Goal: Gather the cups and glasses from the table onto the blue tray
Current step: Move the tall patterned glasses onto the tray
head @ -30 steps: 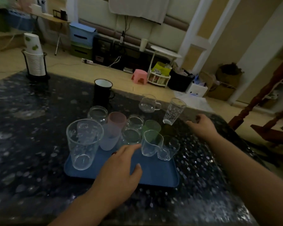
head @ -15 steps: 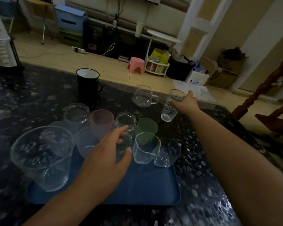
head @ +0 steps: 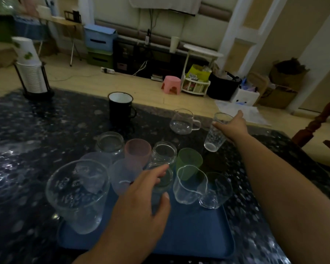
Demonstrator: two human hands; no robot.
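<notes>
The blue tray [head: 194,237] lies on the dark speckled table [head: 27,141] and carries several glasses: a big clear tumbler [head: 78,195], a pink cup [head: 137,153], a green cup [head: 189,161] and small clear pitchers [head: 189,185]. My right hand [head: 231,126] grips a tall clear glass [head: 215,134] just beyond the tray, tilted and off the table. My left hand [head: 141,199] hovers open over the tray's middle, holding nothing. A black mug [head: 120,109] and a clear handled jug [head: 183,121] stand on the table behind.
A stack of white paper cups in a black holder [head: 32,73] stands at the table's far left corner. Past the far edge is floor with a pink stool [head: 171,84], boxes and a wooden chair [head: 320,119] at right.
My right hand reached forward, closed on the tall clear glass and has lifted and tilted it. My left hand stays spread above the tray.
</notes>
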